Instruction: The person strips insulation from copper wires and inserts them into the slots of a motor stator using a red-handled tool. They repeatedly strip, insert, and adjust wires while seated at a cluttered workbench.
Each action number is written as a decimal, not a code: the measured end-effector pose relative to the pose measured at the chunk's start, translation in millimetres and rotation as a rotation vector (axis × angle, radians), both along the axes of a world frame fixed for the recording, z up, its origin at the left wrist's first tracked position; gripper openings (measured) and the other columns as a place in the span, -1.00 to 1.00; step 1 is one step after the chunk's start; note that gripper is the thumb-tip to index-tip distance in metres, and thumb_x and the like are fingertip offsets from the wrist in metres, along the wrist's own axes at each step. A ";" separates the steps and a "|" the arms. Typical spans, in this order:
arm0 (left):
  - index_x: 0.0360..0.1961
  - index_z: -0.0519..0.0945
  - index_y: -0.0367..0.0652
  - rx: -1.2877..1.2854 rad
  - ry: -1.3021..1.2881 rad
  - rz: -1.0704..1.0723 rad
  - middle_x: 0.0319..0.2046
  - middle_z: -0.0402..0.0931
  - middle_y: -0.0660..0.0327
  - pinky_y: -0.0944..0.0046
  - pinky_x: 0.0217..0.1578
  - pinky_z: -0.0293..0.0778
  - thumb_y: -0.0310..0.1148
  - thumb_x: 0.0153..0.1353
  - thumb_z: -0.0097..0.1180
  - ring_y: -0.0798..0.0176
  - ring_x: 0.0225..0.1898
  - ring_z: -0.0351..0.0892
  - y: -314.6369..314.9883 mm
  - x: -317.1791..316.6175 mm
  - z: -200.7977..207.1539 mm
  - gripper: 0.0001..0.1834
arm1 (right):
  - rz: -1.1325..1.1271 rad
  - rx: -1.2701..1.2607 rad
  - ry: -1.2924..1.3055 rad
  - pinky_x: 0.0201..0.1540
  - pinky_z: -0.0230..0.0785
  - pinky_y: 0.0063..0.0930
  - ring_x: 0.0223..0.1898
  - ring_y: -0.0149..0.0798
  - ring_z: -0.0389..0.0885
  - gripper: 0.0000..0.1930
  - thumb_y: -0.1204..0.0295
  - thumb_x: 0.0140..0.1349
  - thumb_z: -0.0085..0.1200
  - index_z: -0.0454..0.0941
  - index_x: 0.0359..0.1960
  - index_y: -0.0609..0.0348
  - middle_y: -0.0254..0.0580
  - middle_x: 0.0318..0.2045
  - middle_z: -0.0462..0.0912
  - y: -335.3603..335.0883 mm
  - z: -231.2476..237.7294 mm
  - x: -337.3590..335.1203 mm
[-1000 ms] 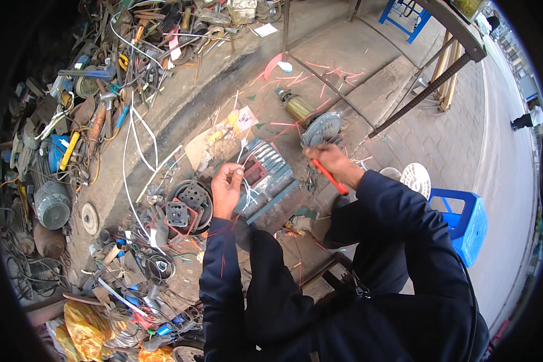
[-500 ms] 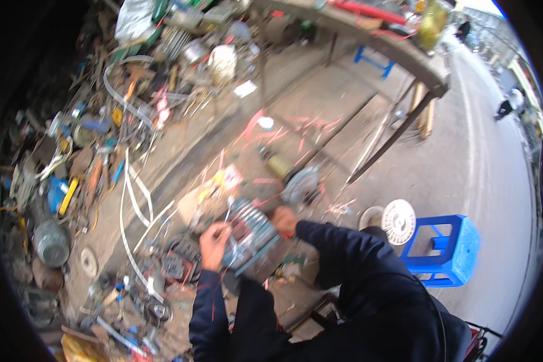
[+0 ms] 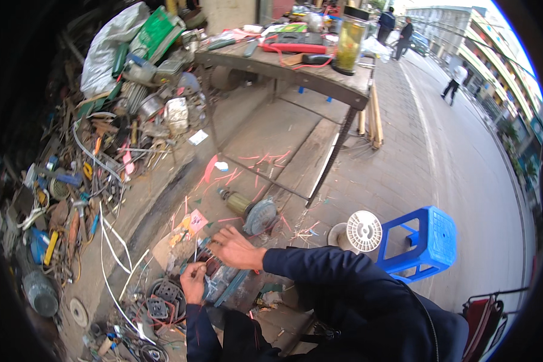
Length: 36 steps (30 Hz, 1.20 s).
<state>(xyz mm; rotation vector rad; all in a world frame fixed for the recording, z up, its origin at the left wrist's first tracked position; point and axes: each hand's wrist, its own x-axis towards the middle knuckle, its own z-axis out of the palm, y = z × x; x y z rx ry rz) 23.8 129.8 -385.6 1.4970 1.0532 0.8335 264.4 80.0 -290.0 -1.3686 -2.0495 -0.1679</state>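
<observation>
A blue-grey ribbed metal housing [image 3: 229, 288], like an electric motor's body with a dark reddish inside, sits in front of my knees. My left hand [image 3: 193, 283] is at its left edge, thumb and fingers pinched together; whatever is between them is too small to name. Over the far side of the housing reaches my right hand [image 3: 238, 248], palm down, its fingers stretched out and a little apart, near my left fingertips. Part of the housing is hidden beneath it. Just beyond lies an angle grinder-like tool [image 3: 238, 204] with a round, pale, clear-looking guard [image 3: 260, 217].
Scrap and tools [image 3: 72, 199] are heaped along the left. A wooden table [image 3: 241, 57] stands ahead, bearing a jar [image 3: 350, 45] and a red case [image 3: 295, 43]. At right are a blue stool [image 3: 425, 241] and a white spool [image 3: 364, 231]. Red wire scraps [image 3: 259, 166] litter the ground.
My right hand has moved from the housing's right side to above its far side, fingers now stretched out. My left hand stays pinched at the left edge. The view has tilted up and shifted right.
</observation>
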 end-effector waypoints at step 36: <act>-0.24 0.69 -0.25 0.147 0.031 -0.104 -0.32 0.69 0.17 0.23 -0.15 0.53 -0.57 0.28 0.30 0.22 -0.24 0.65 -3.0 -1.3 7.3 -0.95 | 0.014 -1.083 0.743 -0.35 0.39 -0.55 -0.42 -0.49 0.54 -0.82 0.47 0.46 0.08 0.73 -0.12 0.26 -0.38 -0.45 0.65 51.2 -45.9 16.0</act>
